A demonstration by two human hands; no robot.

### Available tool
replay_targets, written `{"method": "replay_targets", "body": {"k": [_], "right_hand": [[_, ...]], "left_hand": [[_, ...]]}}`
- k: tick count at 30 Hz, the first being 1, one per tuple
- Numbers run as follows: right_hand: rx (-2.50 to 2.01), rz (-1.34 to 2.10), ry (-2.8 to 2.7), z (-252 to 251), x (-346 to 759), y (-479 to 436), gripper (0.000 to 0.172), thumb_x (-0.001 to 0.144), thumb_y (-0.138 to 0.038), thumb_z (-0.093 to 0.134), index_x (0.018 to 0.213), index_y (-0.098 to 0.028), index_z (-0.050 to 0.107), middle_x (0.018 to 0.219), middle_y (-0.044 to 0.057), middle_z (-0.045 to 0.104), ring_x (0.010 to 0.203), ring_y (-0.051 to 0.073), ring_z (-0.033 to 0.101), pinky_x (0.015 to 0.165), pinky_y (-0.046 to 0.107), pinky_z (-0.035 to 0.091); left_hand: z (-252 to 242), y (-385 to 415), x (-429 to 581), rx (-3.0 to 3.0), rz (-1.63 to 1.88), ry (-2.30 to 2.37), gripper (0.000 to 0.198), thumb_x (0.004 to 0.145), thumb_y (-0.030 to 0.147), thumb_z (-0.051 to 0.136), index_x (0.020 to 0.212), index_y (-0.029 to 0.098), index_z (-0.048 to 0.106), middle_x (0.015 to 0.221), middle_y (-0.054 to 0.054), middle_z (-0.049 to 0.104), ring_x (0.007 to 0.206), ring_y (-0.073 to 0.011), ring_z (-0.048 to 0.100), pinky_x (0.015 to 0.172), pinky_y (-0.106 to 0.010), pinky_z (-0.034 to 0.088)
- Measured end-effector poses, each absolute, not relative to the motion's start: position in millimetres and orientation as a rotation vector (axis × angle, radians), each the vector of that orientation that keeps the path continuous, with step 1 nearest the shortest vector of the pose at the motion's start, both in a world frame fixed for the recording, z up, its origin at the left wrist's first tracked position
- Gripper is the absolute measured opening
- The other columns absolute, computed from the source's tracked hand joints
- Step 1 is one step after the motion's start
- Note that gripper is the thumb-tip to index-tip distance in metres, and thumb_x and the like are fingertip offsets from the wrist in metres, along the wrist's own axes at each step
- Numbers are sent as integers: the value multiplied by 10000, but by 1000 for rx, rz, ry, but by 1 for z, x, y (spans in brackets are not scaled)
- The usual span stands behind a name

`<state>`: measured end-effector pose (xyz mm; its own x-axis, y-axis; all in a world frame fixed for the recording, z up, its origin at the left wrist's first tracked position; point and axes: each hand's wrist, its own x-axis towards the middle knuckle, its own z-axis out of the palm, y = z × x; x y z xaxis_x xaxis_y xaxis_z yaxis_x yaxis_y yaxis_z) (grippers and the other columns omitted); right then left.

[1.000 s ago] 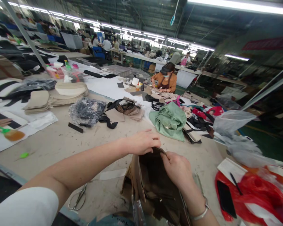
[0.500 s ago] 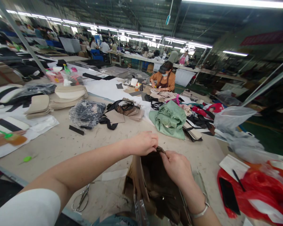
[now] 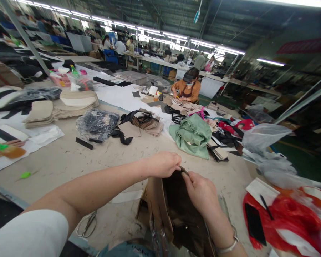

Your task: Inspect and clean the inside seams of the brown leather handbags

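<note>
A brown bag (image 3: 156, 203) stands at the table's near edge, its dark inside facing me. My left hand (image 3: 164, 164) reaches across and pinches the bag's far top edge. Close beside it, my right hand (image 3: 202, 189) grips the same rim, thumb on the inner side. A short stretch of folded rim shows between the two hands. The fingertips of my left hand are partly hidden behind its knuckles. To the left of the bag lies a pair of scissors (image 3: 87, 225). A blue rounded thing with dark writing (image 3: 128, 250) sits at the bottom edge.
Green cloth (image 3: 191, 135) lies beyond my hands, near a plastic-wrapped black bundle (image 3: 96, 125) and stacked beige panels (image 3: 75, 107). On the right, a phone (image 3: 254, 225) rests on a red plastic bag (image 3: 296, 214). Another person's hand (image 3: 16, 143) is at far left; a co-worker (image 3: 187, 87) sits opposite.
Both hands keep their hold on the bag's rim and have hardly moved. The view has shifted slightly, so the table items appear a little further left.
</note>
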<state>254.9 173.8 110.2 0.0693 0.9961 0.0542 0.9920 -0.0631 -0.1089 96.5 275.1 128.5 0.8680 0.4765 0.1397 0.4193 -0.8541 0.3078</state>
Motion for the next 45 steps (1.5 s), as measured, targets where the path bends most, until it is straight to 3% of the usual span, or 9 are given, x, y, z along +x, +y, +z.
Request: {"method": "replay_targets", "body": {"k": [8,14,19,23,25,28,31,42,45], "right_hand": [[-2211,26,-2063,113,253,174,348,928,-394,364,762,-232,623,689,15,672,593,153,597,528,270,273],[-2063,132,-2031,115,257,176,318,853,-479,503,1119,-323,583,929,-11,692,775,174,634,616,243,373],[-1933,169,-2086,116,252,185,232,908,-354,439,917,-255,649,866,4,683,750,139,613,620,224,359],[-1895,109,-2141,113,253,190,267,909,-334,428,774,-226,631,750,3,661,663,133,590,575,243,325],[-1878,62,-2132,110,255,191,278,908,-336,425,745,-221,619,724,2,652,652,138,585,577,253,319],[-1853,25,-2137,108,259,194,289,906,-351,427,720,-218,604,701,4,641,649,146,576,581,262,314],[-1849,16,-2135,108,262,196,295,905,-358,428,707,-215,595,687,2,633,637,149,566,578,263,309],[-1795,146,-2109,102,275,200,334,913,-374,407,685,-212,589,672,1,626,639,136,567,589,241,327],[-1833,134,-2111,104,275,202,338,914,-372,408,669,-209,574,668,0,625,643,137,568,583,243,320]], "left_hand": [[124,274,98,2782,332,733,112,844,253,475,820,155,525,839,-67,632,728,-183,594,602,-261,428],[123,275,99,2753,339,731,108,842,241,467,816,155,525,826,-67,637,734,-189,602,612,-265,439],[119,284,91,2589,377,595,69,816,177,494,873,156,528,836,-45,647,782,-177,611,686,-265,455],[117,291,76,2306,433,544,660,733,219,643,1292,153,298,1095,-86,610,865,-146,618,751,-241,463],[118,293,71,2331,343,649,806,640,316,733,1316,161,322,1134,-100,599,896,-181,615,756,-260,462],[121,294,67,2485,164,817,454,645,391,719,1036,185,613,918,-47,681,842,-211,620,709,-263,445],[121,296,69,2554,146,870,177,723,336,656,849,215,684,757,0,696,727,-168,623,627,-228,413],[116,305,79,2651,225,787,133,793,255,585,826,201,702,758,-7,704,691,-139,620,648,-211,427],[115,300,80,2677,310,809,154,818,231,542,907,199,664,828,-11,693,740,-146,616,680,-224,437]]}}
